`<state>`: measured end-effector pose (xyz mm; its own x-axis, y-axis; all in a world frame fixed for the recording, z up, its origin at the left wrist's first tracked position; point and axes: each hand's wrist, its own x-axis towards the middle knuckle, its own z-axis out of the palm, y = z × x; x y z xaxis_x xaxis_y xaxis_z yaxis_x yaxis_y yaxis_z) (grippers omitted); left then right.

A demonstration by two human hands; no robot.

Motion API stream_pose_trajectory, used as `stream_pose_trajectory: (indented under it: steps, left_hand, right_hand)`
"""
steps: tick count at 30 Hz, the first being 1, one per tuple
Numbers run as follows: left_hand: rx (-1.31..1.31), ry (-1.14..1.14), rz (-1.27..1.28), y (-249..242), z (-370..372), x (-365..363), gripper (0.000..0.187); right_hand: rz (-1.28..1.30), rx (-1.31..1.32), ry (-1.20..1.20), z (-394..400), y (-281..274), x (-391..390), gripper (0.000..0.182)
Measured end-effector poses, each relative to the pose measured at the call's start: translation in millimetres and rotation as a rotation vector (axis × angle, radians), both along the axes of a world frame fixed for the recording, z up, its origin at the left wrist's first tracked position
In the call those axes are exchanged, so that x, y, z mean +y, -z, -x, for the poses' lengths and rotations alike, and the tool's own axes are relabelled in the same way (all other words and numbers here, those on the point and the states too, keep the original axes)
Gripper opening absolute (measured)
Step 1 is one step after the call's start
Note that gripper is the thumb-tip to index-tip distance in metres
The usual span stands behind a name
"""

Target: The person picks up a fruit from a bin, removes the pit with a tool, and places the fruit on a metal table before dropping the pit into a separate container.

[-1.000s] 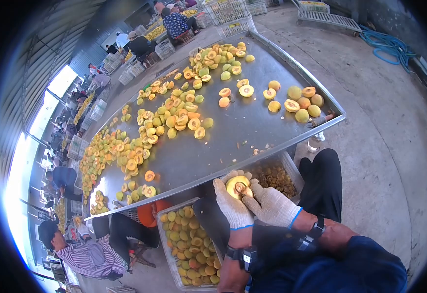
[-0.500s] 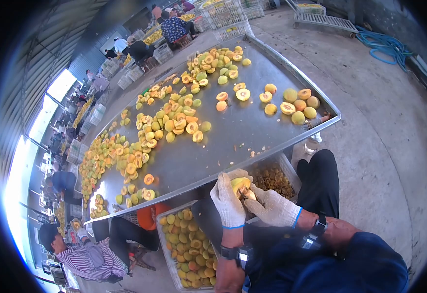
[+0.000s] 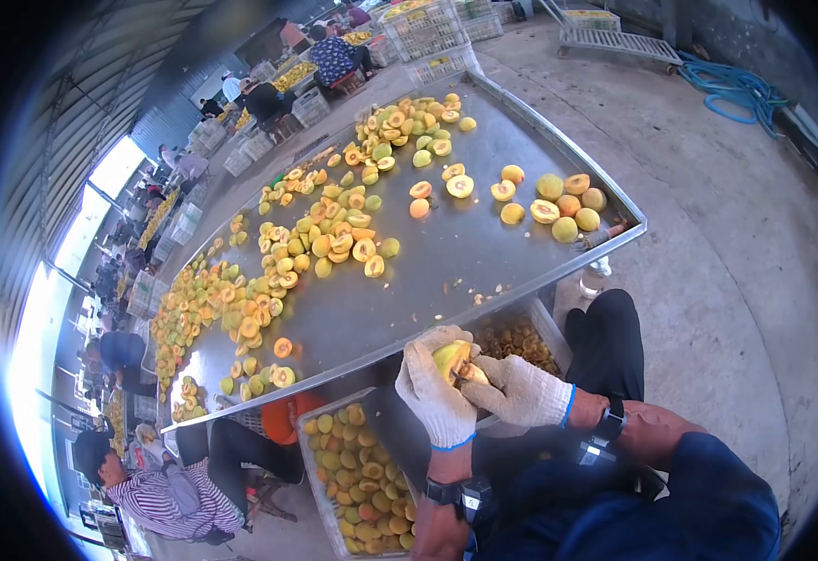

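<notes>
My left hand [image 3: 432, 393], in a white knit glove, cups a yellow peach half [image 3: 450, 356] just below the front edge of the long metal table [image 3: 446, 262]. My right hand [image 3: 521, 390], also gloved, presses into the cut face of the fruit at the stone; I cannot make out a tool in it. Both hands hover over a crate of brown pits [image 3: 521, 337]. A crate of peach halves [image 3: 362, 472] sits lower left of my hands.
Several peach halves and whole peaches lie scattered across the table, with a small group at its right end [image 3: 568, 204]. A person in a striped shirt [image 3: 161, 491] sits at lower left; other workers sit along the far side. A blue hose [image 3: 741, 89] lies on the concrete floor.
The peach half has turned in my left hand from face-up to more edge-on, and my right fingers have dug further into it. Both hands shifted slightly left.
</notes>
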<state>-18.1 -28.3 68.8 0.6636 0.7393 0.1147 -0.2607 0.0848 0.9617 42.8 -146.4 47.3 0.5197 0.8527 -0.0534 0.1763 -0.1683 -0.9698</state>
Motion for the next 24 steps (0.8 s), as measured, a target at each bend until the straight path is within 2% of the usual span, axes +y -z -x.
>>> stream_pose_trajectory:
  steps: [7,9,10,13,15,17,19,21,23,24]
  left_hand:
    - [-0.048,-0.052,0.056,-9,0,-11,0.056]
    - [-0.073,-0.04,0.029,-9,-4,-12,0.058]
    - [-0.103,-0.03,-0.002,-10,-6,-12,0.06]
    - [-0.006,-0.031,-0.012,-14,-6,-17,0.059]
    - [0.03,-0.021,0.041,-16,-9,-18,0.059]
    - [0.062,-0.017,0.086,-16,-9,-17,0.058]
    - [0.011,0.004,-0.005,-11,-10,-15,0.058]
    - [0.033,0.061,-0.072,-8,-13,-6,0.058]
    - [0.055,0.116,-0.138,-3,-14,-2,0.057]
    - [0.06,0.131,0.004,-3,-15,0,0.056]
  right_hand:
    - [0.072,0.023,-0.006,1,-19,-7,0.031]
    - [-0.051,0.191,-0.012,4,-23,-10,0.036]
    - [-0.05,0.19,-0.015,5,-22,-11,0.036]
    - [-0.064,0.112,0.045,3,-17,-12,0.037]
    - [0.068,-0.107,0.074,-1,-14,-10,0.038]
    - [-0.008,-0.025,0.058,-2,-4,-9,0.039]
    - [-0.085,0.061,0.046,-3,1,-10,0.04]
    - [-0.002,-0.082,0.066,-6,0,-10,0.042]
    - [0.043,-0.086,0.103,-4,-8,-13,0.043]
    - [0.081,-0.098,0.14,-5,-12,-12,0.044]
